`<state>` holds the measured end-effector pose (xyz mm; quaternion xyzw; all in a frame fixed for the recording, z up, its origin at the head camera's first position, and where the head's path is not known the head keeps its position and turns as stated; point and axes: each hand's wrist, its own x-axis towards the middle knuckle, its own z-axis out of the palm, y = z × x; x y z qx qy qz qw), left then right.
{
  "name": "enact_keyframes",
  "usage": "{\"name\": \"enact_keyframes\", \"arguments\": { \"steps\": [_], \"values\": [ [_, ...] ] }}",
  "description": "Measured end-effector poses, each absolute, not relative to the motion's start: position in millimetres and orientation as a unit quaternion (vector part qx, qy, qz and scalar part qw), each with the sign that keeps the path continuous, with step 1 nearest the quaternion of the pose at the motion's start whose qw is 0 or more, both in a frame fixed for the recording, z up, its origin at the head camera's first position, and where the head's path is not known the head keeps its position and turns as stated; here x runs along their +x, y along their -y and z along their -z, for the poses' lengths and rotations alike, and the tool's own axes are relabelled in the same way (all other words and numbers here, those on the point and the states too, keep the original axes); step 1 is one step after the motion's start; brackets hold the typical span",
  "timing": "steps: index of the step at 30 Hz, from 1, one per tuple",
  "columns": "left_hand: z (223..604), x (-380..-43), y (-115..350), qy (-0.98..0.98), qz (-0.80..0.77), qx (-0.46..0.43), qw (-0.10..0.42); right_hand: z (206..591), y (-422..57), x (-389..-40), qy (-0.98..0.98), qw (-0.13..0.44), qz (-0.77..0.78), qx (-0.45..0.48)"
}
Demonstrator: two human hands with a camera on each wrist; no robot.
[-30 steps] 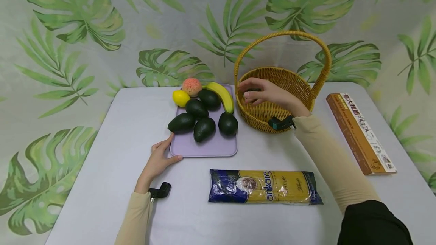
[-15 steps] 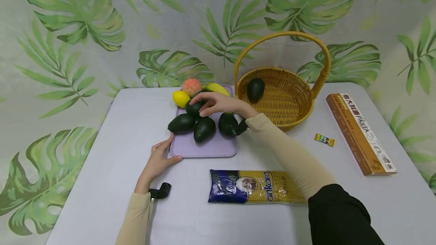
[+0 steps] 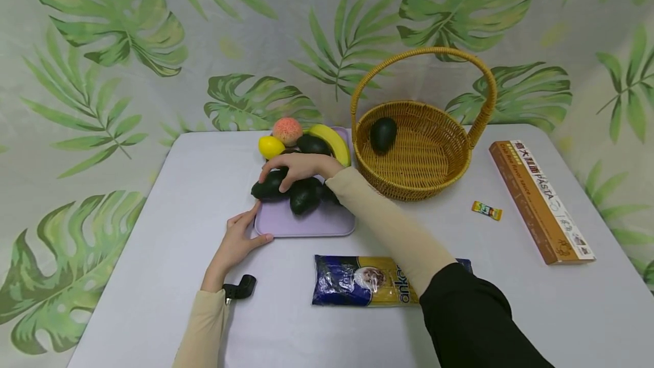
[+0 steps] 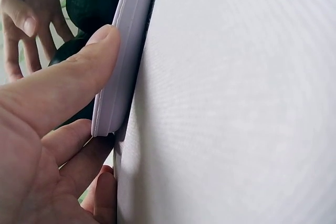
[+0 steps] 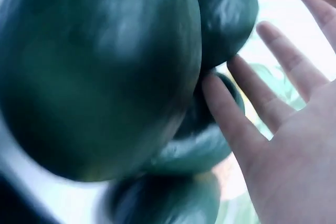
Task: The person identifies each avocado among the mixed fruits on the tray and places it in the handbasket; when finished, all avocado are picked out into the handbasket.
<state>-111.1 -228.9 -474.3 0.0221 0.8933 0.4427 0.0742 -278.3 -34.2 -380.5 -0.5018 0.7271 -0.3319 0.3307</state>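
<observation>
At the near left corner of the lilac tray (image 3: 301, 225), my left hand (image 3: 237, 241) holds the edge between thumb and fingers. My right hand (image 3: 301, 164) reaches over the tray with spread fingers around the leftmost dark green avocado (image 3: 267, 188). In the right wrist view its fingers (image 5: 231, 114) lie beside avocados, gripping none visibly. Another avocado (image 3: 305, 197) lies in front of this hand; one more is partly behind the sleeve. Behind are an avocado (image 3: 313, 144), a lemon (image 3: 271, 147), a peach (image 3: 288, 130) and a banana (image 3: 333, 142). The right hand hides part of the pile.
A wicker basket (image 3: 424, 158) with a tall handle stands right of the tray, with one avocado (image 3: 383, 134) inside. A pasta packet (image 3: 357, 280) lies in front, partly under the right sleeve. Farther right are a small yellow-green wrapper (image 3: 487, 210) and a pasta box (image 3: 544, 203).
My right hand has moved left from the basket to the avocados on the tray. The avocado in the basket and the small wrapper have come into sight. My left hand stays at the tray corner.
</observation>
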Motion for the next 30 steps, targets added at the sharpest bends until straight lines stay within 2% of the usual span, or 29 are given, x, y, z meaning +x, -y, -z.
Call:
{"name": "enact_keyframes", "arguments": {
  "steps": [9, 17, 22, 30],
  "values": [
    [473, -111, 229, -0.893, -0.443, 0.020, 0.076, 377, 58, -266, -0.801, 0.313, 0.186, -0.475],
    [472, -111, 228, -0.885, -0.457, 0.017, 0.085, 382, 62, -259, -0.829, 0.266, 0.134, -0.473],
    [471, -111, 227, -0.886, -0.455, 0.017, 0.085, 382, 55, -261, -0.822, 0.253, 0.174, -0.480],
    [469, -113, 229, -0.902, -0.424, 0.055, 0.066, 379, 25, -274, -0.755, 0.276, 0.389, -0.450]
  ]
}}
